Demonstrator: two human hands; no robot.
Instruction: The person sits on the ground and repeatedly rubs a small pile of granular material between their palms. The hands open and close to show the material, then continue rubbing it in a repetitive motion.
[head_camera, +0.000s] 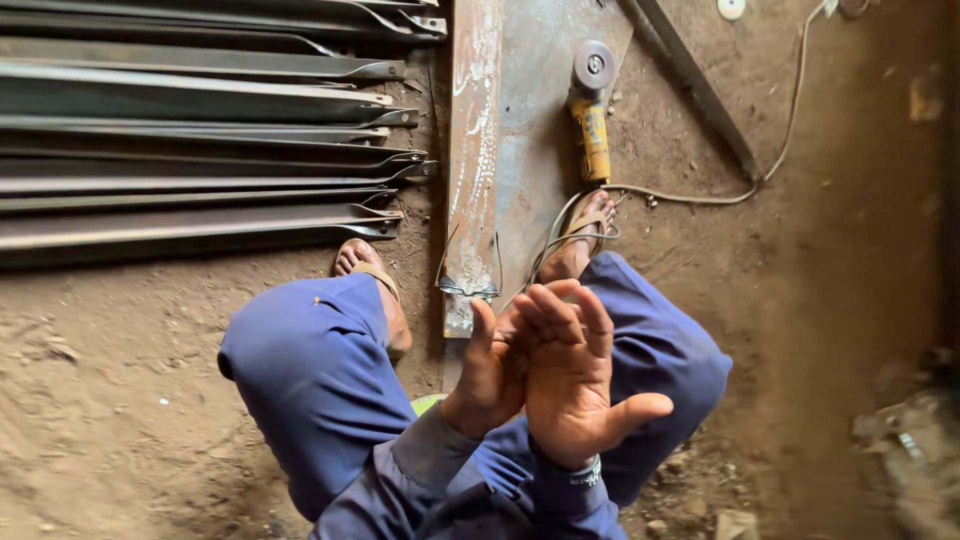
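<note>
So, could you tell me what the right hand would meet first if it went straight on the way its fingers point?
Probably the glasses on the metal plate, just beyond the right hand; depth is unclear.

Squatting with blue-sleeved forearms raised between the knees, the person presses the left hand (487, 375) flat against the right hand (572, 375), fingers of both spread upward, the right thumb out sideways, neither grip closed on anything.

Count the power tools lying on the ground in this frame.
1: a yellow angle grinder lies on the flat metal plate ahead of the person's right foot, its cord trailing right. Others may lie outside the frame.
</note>
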